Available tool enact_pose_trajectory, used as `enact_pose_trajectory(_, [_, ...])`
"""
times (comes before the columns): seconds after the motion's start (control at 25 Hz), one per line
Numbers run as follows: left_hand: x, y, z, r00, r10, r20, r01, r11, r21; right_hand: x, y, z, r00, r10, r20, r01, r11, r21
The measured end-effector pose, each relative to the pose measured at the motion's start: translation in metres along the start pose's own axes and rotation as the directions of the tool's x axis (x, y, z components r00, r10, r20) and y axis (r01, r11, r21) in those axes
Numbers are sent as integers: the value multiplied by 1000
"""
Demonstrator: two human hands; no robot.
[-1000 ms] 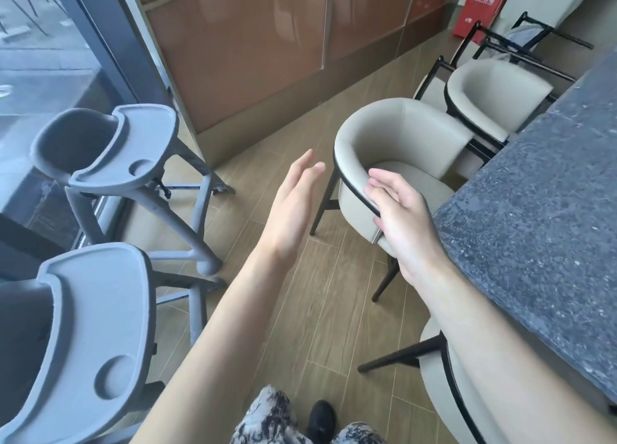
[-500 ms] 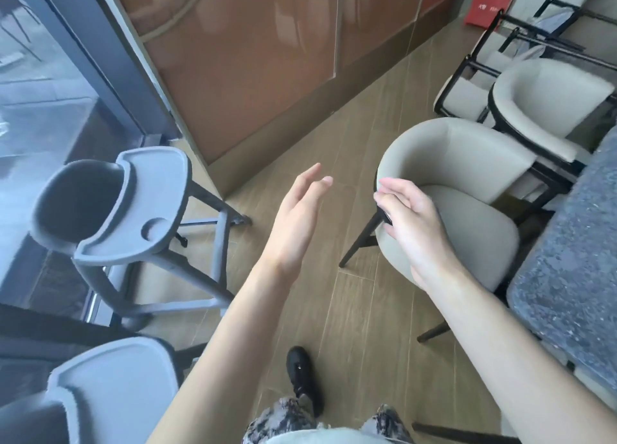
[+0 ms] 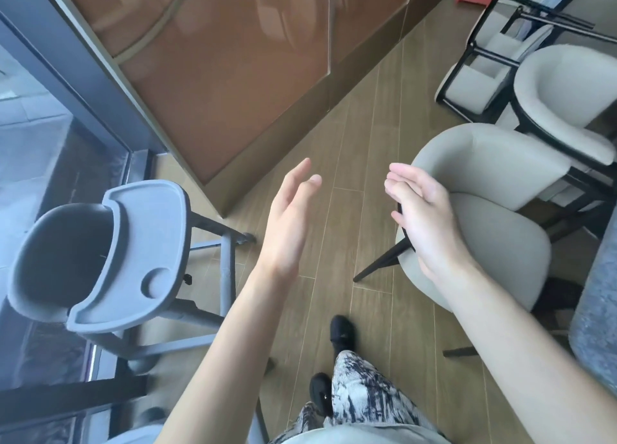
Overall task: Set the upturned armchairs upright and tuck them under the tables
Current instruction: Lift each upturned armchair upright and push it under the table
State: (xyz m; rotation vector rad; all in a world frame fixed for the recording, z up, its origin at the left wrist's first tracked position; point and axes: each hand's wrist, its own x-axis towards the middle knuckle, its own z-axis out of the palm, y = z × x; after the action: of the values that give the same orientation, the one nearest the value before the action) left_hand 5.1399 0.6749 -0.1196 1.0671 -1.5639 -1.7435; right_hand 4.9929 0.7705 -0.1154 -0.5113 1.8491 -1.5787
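A beige armchair [image 3: 494, 176] with black legs stands upright on the wood floor, its seat facing the dark stone table [image 3: 597, 310] at the right edge. My right hand [image 3: 427, 223] hovers at the left rim of its curved back, fingers spread and holding nothing. My left hand [image 3: 287, 223] floats over the floor to the left of the chair, palm turned inward. A second beige armchair [image 3: 561, 86] stands upright behind the first. Further back, another armchair [image 3: 480, 76] lies upturned with its black legs in the air.
A grey high chair [image 3: 110, 253] with a tray stands at the left by the window; a second one [image 3: 140, 433] shows at the bottom edge. An orange-brown wall panel [image 3: 233, 76] runs along the far side. My feet [image 3: 340, 333] are on the floor between high chair and armchair.
My right hand had its fingers curled over the armchair's back rim and has now let go and spread. The view has shifted left and down; the table now shows less.
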Motion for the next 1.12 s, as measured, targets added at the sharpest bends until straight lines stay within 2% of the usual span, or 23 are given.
enact_pose_trajectory(0.2, [75, 2, -5, 1000, -2, 15, 1, 1000, 31, 72, -3, 18, 997, -14, -71, 17, 999, 44])
enact_pose_trajectory(0.48, [227, 41, 22, 994, 5, 107, -14, 997, 82, 208, -25, 29, 991, 18, -133, -4, 994, 105])
enact_pose_trajectory(0.68, [310, 64, 37, 992, -15, 128, 4, 996, 90, 287, -47, 37, 994, 23, -104, -15, 997, 81])
enact_pose_trajectory(1.12, [487, 100, 48, 982, 39, 183, -53, 996, 69, 440, -96, 67, 991, -7, -131, 18, 997, 78])
